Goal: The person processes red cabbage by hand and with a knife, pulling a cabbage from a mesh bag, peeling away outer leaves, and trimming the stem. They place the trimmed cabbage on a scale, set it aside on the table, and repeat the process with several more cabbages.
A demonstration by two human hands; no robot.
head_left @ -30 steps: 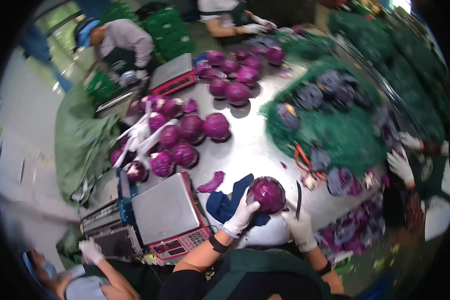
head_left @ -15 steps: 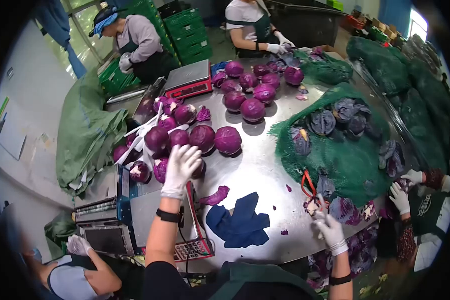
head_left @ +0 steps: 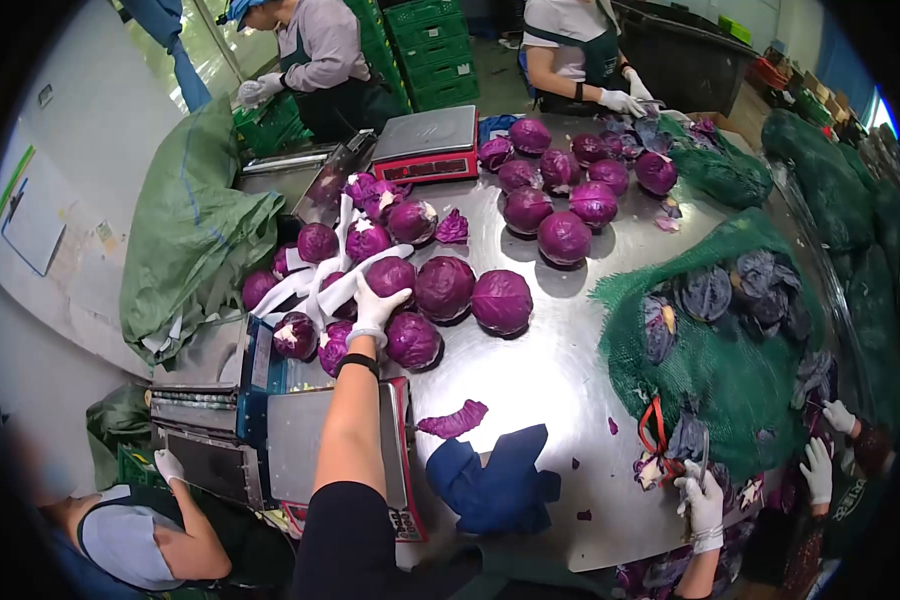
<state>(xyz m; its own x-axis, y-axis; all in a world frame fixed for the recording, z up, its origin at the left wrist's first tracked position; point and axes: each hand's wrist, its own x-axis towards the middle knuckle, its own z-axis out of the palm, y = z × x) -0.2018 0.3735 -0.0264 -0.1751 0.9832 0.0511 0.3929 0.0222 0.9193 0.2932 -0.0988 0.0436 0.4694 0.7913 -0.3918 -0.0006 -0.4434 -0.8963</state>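
My left hand, in a white glove, reaches forward among the trimmed red cabbages at the left. Its thumb and fingers curve around the near side of one red cabbage, which still rests in the group. Beside it sit another red cabbage and a rounder one. My right hand, also gloved, is closed around a knife with its thin blade pointing up. Close to that hand are a red tie and the green mesh sack with dull-leaved cabbages on it.
A scale stands at the back and another scale at near left. Blue cloth and a loose purple leaf lie on the metal table. Co-workers stand around it; a co-worker's gloved hand is at the right.
My left hand has moved forward from above the near cabbages and closed around one. My right hand has shifted slightly down and right in view, with the knife blade now upright. The view has tilted.
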